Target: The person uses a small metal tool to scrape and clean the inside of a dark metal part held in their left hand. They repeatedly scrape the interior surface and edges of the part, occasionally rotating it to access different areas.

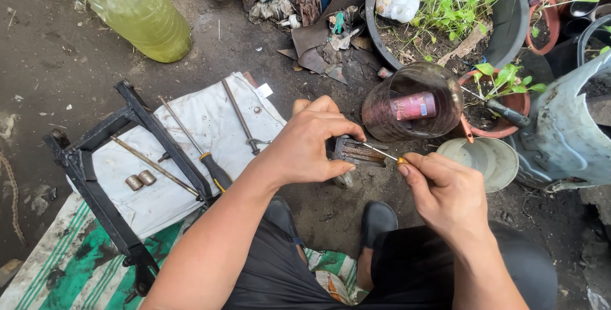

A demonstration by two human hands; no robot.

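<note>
a small ribbed metal part (pixel 358 152), grimy and grey, sits at mid-frame, half hidden under the left hand (pixel 310 146), which pinches it between thumb and fingers; what it is stays hard to make out. the right hand (pixel 445 195) pinches a thin pick (pixel 380 153), tip touching the part. just above stands a dark jar (pixel 414 103). at left, a black frame (pixel 108 176), screwdriver (pixel 197 151) and two bushings (pixel 140 181) lie on white cloth (pixel 210 119). a yellow bottle (pixel 133 7) is cut off upper left.

Two bushings (pixel 140 180); two screwdrivers (pixel 194 147); one bottle (pixel 137 7)
</note>
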